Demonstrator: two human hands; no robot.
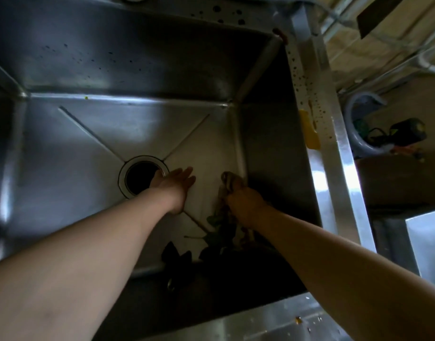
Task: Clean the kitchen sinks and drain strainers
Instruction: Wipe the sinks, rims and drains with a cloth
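- Where the sink (71, 134) floor dips, drain (143, 177): open dark hole, steel ring, no strainer seated.
- Left hand (173, 184): fingers straight, flat on floor just right of drain, holding nothing.
- Scraps (219, 238): dark leafy pile, near right corner.
- Right hand (241, 201): fingers curled, gripping a clump of scraps by right wall.
- Yellow item (310, 131): on right rim; identity unclear.

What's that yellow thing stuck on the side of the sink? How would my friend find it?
Start at the big steel sink and follow its right rim, the strip speckled with brown spots. About halfway along, at the rim's inner edge, is the yellow scrap, well above the right hand. It is the only bright yellow thing among the grey metal.
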